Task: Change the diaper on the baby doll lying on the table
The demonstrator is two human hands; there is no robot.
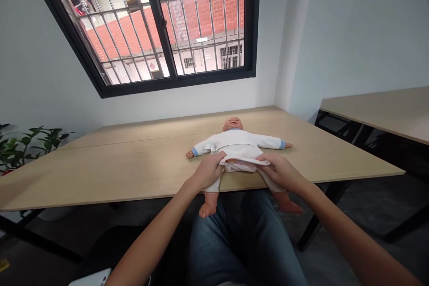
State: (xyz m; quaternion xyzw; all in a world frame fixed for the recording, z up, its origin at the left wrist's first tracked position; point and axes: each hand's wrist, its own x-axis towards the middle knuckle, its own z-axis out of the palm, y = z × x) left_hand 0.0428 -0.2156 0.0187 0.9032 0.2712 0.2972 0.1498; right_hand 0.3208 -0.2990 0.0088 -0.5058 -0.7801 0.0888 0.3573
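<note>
A baby doll (238,139) lies on its back across the near edge of a pale wooden table (134,167), head pointing away toward the barred window (161,22) and arms spread flat to either side. Placed this way, its hips sit right at the table's edge and its bare legs hang over, so the bare feet (207,209) dangle above the person's jeans (241,241). That puts the doll's waist as close to the seated person as it can be, within easy reach of both arms. The doll wears a white jacket with blue cuffs (281,144), and a pale pink garment (241,164) is bunched in folds at its waist (whether it is pants or a wrap is hard to tell from this angle). The left hand (209,170) has its grip clenched on that garment at one hip, fingers curled into the cloth, and the right hand (279,170) grasps the same garment at the other hip. Holding one side each likely keeps the cloth level across the body, and the table carries the doll's weight. A leafy plant (23,145) stands off the far left end, and a second table (378,109) stands well apart on the right.
</note>
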